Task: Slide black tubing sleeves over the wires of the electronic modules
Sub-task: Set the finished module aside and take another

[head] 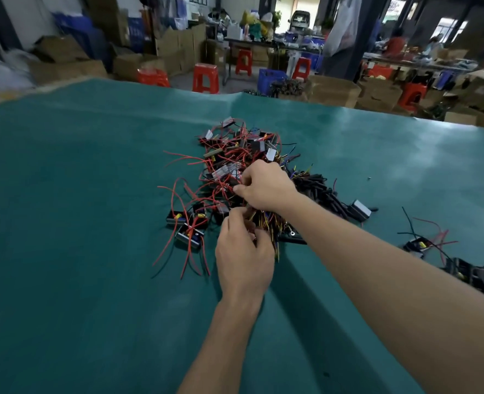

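Observation:
A heap of small black electronic modules (pixel 236 155) with red and black wires lies in the middle of the green table cover (pixel 78 223). A pile of black tubing sleeves (pixel 317 189) lies just right of the heap. My left hand (pixel 243 257) grips a bundle of thin wires (pixel 266 223) at the heap's near edge. My right hand (pixel 266 184) reaches over it, fingers curled, pinching red wires in the heap. What exactly sits between the fingertips is hidden.
Two loose modules (pixel 189 230) lie left of my hands. One module (pixel 360 210) sits right of the sleeves, and a further group of modules (pixel 462 265) lies at the right edge. Beyond the table stand red stools (pixel 205 78), cardboard boxes and people at benches.

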`<state>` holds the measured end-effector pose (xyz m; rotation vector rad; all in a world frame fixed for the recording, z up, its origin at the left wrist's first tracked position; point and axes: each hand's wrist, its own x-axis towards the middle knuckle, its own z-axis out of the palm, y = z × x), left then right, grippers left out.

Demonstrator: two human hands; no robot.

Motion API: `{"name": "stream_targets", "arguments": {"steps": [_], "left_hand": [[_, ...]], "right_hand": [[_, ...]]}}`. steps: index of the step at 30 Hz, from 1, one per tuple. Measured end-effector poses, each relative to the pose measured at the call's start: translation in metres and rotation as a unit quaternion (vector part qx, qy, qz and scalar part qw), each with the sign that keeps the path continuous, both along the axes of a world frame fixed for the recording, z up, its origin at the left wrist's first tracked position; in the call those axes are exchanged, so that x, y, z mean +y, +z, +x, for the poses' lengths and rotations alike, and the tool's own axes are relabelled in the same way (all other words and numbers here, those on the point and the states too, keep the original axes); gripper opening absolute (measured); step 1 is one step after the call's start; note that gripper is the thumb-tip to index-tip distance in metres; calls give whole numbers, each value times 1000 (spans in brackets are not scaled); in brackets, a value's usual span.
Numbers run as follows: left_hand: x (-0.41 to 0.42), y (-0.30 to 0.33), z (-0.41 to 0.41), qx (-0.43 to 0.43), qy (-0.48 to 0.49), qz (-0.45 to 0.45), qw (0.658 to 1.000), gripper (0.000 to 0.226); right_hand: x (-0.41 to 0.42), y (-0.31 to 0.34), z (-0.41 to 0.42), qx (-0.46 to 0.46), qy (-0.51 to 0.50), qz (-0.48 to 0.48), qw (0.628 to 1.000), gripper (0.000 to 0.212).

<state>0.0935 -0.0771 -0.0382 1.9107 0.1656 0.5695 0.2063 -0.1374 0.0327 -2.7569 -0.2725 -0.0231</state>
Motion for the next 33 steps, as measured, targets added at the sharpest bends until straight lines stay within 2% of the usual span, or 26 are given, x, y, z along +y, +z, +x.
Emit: {"name": "stream_targets", "arguments": {"steps": [3,6,9,16,18,23,27,30,33], "left_hand": [[0,1,-1,-2,-1,19,1000,18],[-1,0,-1,-16,5,32,999,15],[0,-1,0,-23,2,27,999,16],[2,-1,0,-33,9,14,999,24],[3,-1,0,-49,28,8,998,28],[5,0,0,-81,68,-27,994,32],[6,0,2,-68,75,-64,993,39],[6,0,2,-52,66,-65,994,35],[5,-2,2,-44,56,-63,995,27]], "right_hand": [[4,2,0,-40,-15,68,997,41],[6,16,0,-50,-49,175,982,36],[6,25,1,-49,-116,273,954,20],[13,37,-2,-52,-175,360,915,17],[14,50,0,-46,-175,379,908,23],[18,76,5,6,-146,430,891,6],[18,85,7,22,-127,426,896,13],[14,86,3,59,-92,407,907,11],[4,89,6,55,-85,477,873,13]]}}
